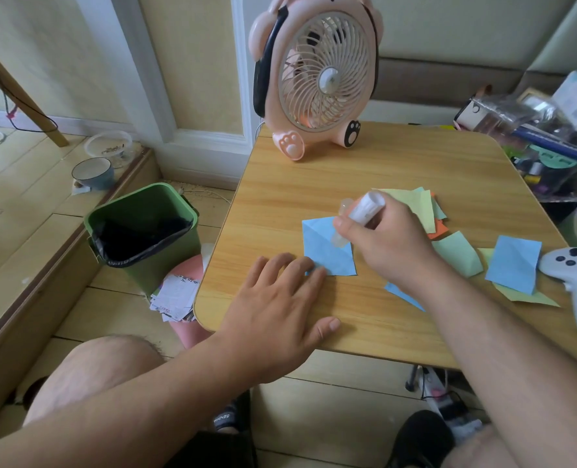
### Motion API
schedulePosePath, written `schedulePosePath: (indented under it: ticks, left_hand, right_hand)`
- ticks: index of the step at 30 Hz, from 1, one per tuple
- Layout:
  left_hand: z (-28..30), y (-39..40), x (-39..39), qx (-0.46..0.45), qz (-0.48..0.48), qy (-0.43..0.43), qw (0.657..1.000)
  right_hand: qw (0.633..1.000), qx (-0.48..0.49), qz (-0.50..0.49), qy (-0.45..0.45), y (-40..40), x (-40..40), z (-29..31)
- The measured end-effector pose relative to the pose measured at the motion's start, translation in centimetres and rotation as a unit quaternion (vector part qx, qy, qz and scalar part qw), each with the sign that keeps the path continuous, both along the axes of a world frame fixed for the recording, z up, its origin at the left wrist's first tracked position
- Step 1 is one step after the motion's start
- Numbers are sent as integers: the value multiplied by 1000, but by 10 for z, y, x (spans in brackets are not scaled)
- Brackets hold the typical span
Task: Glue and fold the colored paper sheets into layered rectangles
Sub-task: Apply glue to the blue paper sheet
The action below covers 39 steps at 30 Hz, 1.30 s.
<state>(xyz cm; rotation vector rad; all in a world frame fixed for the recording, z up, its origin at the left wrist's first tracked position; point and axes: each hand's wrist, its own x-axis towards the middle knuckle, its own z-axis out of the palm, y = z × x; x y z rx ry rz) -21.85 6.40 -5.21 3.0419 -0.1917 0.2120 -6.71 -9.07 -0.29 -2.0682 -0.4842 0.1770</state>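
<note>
Wooden surface [280, 204] noted; blue sheet [327, 255] taken as landmark, lying flat near its middle with a diagonal crease. Left hand [280, 298] at the sheet's near-left corner, fingers straight, pinning it. Right hand [388, 238] over the far-right part, fingers wrapped round glue stick [364, 207], long axis slanting down-left, tip apparently on the paper. Right hand judged nearer for the stroke.

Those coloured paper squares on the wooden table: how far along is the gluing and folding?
Partly done. To the right lie folded pieces: a pale green one and a creased blue one. In hand now: the right hand grips a white glue stick over a blue paper square that the left hand's fingers press flat. Left to do: the loose stack of yellow, green and orange sheets behind.
</note>
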Motion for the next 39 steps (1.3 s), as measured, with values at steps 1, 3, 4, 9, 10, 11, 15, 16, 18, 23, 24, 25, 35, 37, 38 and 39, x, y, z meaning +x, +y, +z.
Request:
schedulePosePath:
  ticks: [1,3,4,9,10,11,15,16,18,23,24,25,35,37,38,39]
  left_hand:
    - [0,0,-1,-2,1,-3,1000]
    - [0,0,-1,-3,1,-5,1000]
    - [0,-1,-1,-3,0,-5,1000]
    - [0,0,-1,3,-14,-5,1000]
    - [0,1,-1,4,-13,-3,1000]
    - [0,1,0,6,-11,-1,1000]
    - [0,2,1,12,-7,1,1000]
    - [0,2,0,12,-7,0,1000]
    - [0,2,0,7,-9,-4,1000]
    - [-1,2,0,0,-10,-9,1000]
    - [0,2,0,0,-9,-9,1000]
    - [0,2,0,1,-8,-8,1000]
    - [2,2,0,2,-8,2,1000]
    - [2,2,-1,-3,-9,2,1000]
    - [2,2,-1,-6,-9,2,1000]
    - [2,2,-1,-8,-9,2,1000]
  right_hand:
    - [1000,-22,6,-14,3,-2,-1]
    - [997,-66,17,-36,9,-6,-4]
    - [996,-80,23,-41,12,-8,-6]
    - [992,-107,45,-48,23,-11,-8]
    - [991,-115,48,-51,25,-12,-8]
    - [990,-123,51,-53,26,-13,-8]
    - [986,-148,53,-56,30,-16,-7]
    - [985,-152,52,-60,30,-16,-6]
    - [984,-162,52,-59,29,-15,-4]
    - [980,-181,45,-64,11,-6,-3]
    - [981,-179,39,-61,6,-3,-3]
    - [982,-178,34,-58,1,-2,-2]
    - [988,-150,9,-45,-13,3,-3]
    - [996,-78,-28,-19,-14,6,0]
    - [998,-40,-47,-10,-14,8,2]
    - [998,-13,-59,-10,-13,9,5]
